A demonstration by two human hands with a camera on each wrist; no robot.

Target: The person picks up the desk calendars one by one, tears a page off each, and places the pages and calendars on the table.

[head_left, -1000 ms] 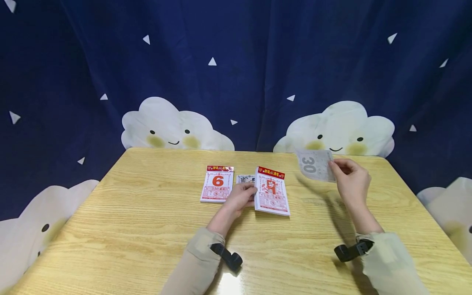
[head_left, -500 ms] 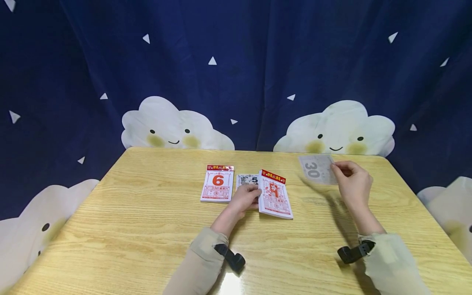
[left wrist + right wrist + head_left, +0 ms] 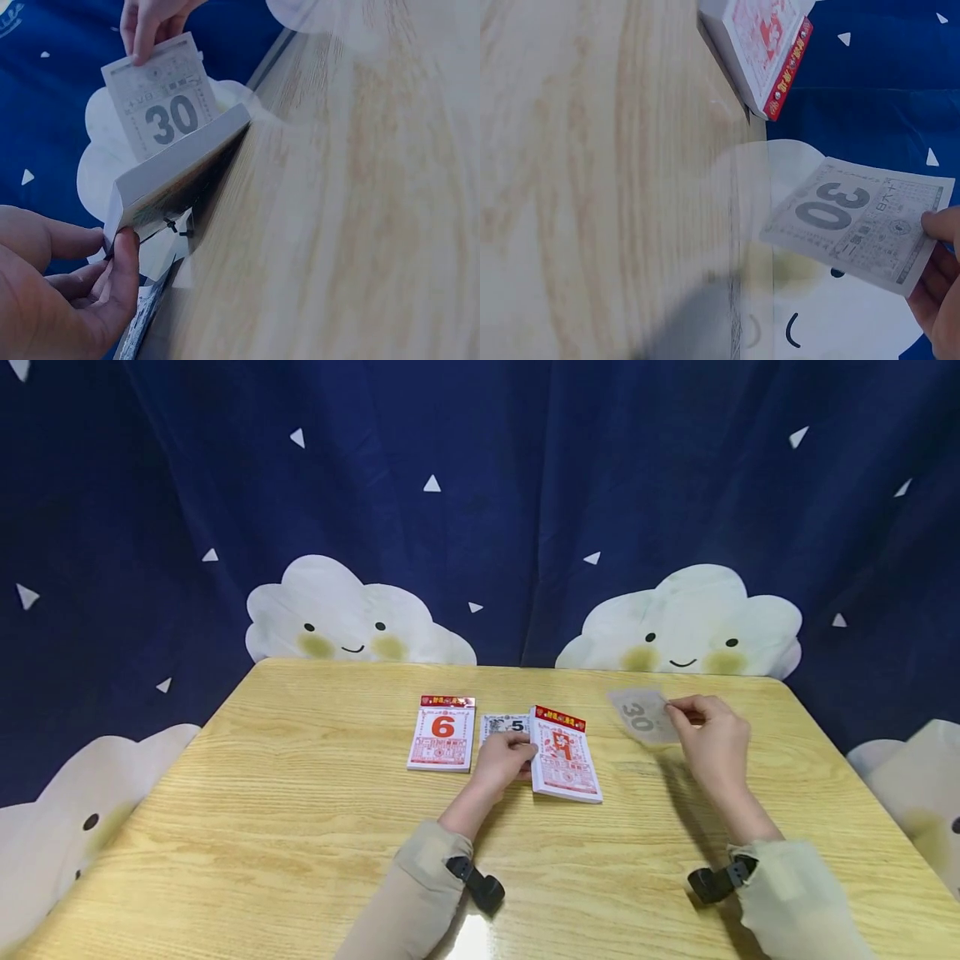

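Note:
My left hand [image 3: 504,762] pinches the left edge of a tear-off calendar [image 3: 564,756] with a red header and a red "1" on its top page. In the left wrist view the calendar [image 3: 176,169] tilts up on that side, its underside showing. My right hand [image 3: 714,737] pinches one end of a thin loose calendar page [image 3: 640,717] marked with a grey "30", held above the table to the right. Seen in the right wrist view, the page [image 3: 855,217] stretches out from thumb and fingers, with a gap between it and the calendar.
A second calendar block [image 3: 442,735] showing a red "6" lies to the left. Between the two blocks lies a paper [image 3: 504,724] with a black "5", partly hidden by my left hand. The wooden table [image 3: 262,793] ends at a dark blue curtain [image 3: 480,510].
My left hand has shifted right with the calendar, uncovering more of the "5" paper. In my right hand the "30" page has dropped slightly and moved a little right.

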